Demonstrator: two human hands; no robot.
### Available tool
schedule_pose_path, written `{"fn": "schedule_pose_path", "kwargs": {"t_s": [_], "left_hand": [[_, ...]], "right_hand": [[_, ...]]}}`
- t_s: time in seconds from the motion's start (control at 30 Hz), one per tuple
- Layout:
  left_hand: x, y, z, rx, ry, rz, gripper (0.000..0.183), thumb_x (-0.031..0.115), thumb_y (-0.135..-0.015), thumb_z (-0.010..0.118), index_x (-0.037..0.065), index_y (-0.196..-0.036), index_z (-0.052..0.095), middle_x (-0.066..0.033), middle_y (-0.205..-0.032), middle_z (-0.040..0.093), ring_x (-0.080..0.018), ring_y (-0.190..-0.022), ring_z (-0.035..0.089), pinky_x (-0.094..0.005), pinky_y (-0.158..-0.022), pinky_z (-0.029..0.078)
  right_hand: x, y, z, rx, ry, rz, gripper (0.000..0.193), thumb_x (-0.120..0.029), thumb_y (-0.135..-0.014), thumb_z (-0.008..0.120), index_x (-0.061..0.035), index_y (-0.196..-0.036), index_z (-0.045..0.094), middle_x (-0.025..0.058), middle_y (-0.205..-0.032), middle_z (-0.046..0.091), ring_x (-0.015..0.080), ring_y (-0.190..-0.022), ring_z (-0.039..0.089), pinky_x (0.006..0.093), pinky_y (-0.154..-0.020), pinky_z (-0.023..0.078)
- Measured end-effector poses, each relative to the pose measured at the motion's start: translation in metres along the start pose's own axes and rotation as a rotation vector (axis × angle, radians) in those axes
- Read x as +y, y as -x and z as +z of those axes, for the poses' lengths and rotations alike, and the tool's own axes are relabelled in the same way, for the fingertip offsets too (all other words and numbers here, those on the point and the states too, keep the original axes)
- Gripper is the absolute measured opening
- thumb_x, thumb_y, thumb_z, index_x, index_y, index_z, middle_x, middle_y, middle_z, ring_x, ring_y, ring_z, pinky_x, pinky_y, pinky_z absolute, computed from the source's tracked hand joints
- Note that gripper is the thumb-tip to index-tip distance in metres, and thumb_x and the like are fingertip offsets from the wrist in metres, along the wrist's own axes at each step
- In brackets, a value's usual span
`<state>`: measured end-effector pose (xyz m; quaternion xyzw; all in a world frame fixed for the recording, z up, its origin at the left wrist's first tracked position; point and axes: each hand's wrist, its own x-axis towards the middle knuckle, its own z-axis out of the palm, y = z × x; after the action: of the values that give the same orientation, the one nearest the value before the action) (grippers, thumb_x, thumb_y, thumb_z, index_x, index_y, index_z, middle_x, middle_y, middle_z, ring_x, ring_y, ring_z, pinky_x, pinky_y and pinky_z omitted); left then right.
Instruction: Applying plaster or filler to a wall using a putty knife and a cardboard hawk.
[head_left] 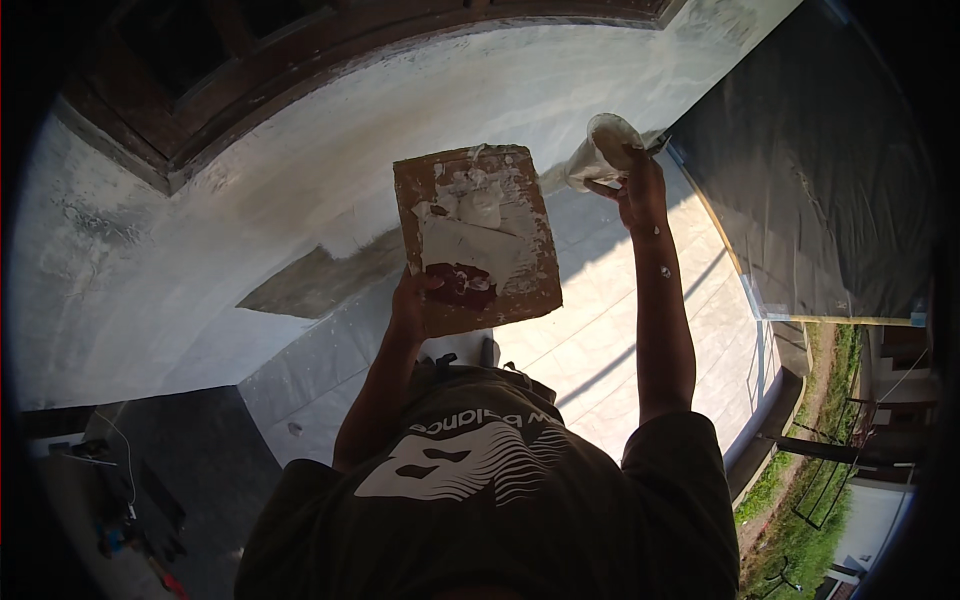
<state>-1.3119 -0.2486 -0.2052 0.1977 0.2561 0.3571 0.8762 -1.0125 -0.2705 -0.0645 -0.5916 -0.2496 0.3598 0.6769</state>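
Note:
My left hand (408, 302) is closed on the lower left edge of a flat brown board (545, 250), held up in front of me. White putty (480, 235) is smeared across the board's face in uneven patches. Near my left thumb, a dark red flat piece (462, 287) lies on the board, streaked with white. Raised to the right of the board, my right hand (642, 192) grips a pale, cloudy plastic container (612, 150) with a rounded end. What it contains cannot be made out. White specks dot my right forearm.
A whitish, patchy wall (330, 160) runs ahead, with a dark wooden window frame (180, 150) above. Dark sheeting (810, 190) hangs at the right. Pale floor tiles (600, 340) lie below, partly sunlit. Assorted tools (135, 545) lie at the lower left, and grass (820, 500) shows outside.

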Motion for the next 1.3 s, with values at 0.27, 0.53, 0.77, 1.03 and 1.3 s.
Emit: {"fn": "schedule_pose_path", "kwargs": {"t_s": [0.27,0.53,0.77,1.03,1.3], "left_hand": [[0.020,-0.033,-0.037,0.207,-0.064,0.207,0.054,0.007,-0.065,0.048,0.000,-0.119,0.041,-0.0157,-0.103,0.056,-0.0279,-0.090,0.059,-0.0379,-0.083,0.049],[-0.014,-0.124,-0.040,0.263,-0.047,0.188,0.054,0.006,-0.064,0.047,-0.003,-0.117,0.044,-0.0160,-0.104,0.056,-0.0284,-0.094,0.057,-0.0372,-0.085,0.047],[-0.076,-0.188,-0.121,0.515,-0.094,0.136,0.058,0.008,-0.062,0.048,-0.005,-0.118,0.043,-0.0181,-0.107,0.056,-0.0299,-0.094,0.058,-0.0374,-0.085,0.048],[-0.098,-0.219,-0.135,0.443,-0.053,0.230,0.062,0.007,-0.060,0.048,-0.005,-0.121,0.041,-0.0201,-0.112,0.054,-0.0320,-0.099,0.056,-0.0391,-0.086,0.047],[-0.081,-0.208,-0.116,0.539,-0.147,0.195,0.076,0.011,-0.053,0.049,-0.005,-0.126,0.035,-0.0183,-0.114,0.051,-0.0313,-0.107,0.050,-0.0376,-0.094,0.039]], "right_hand": [[0.128,-0.080,-0.027,0.027,-0.070,0.241,0.043,-0.029,-0.088,0.039,-0.0020,-0.121,0.042,0.0154,-0.117,0.047,0.0322,-0.105,0.050,0.0469,-0.075,0.054],[0.330,-0.200,-0.067,0.093,-0.116,0.418,0.042,-0.030,-0.088,0.044,-0.0029,-0.120,0.044,0.0143,-0.116,0.048,0.0294,-0.100,0.054,0.0417,-0.069,0.055],[0.551,-0.268,-0.088,0.215,-0.022,0.543,0.039,-0.027,-0.084,0.051,-0.0020,-0.114,0.049,0.0127,-0.103,0.054,0.0232,-0.089,0.059,0.0339,-0.058,0.055],[0.650,-0.332,-0.089,0.247,0.142,0.415,0.039,-0.025,-0.085,0.050,0.0021,-0.113,0.052,0.0178,-0.103,0.058,0.0261,-0.093,0.057,0.0362,-0.079,0.044],[0.622,-0.341,-0.063,0.344,0.178,0.345,0.040,-0.024,-0.085,0.051,0.0045,-0.113,0.051,0.0198,-0.104,0.058,0.0280,-0.095,0.056,0.0369,-0.083,0.041]]}}
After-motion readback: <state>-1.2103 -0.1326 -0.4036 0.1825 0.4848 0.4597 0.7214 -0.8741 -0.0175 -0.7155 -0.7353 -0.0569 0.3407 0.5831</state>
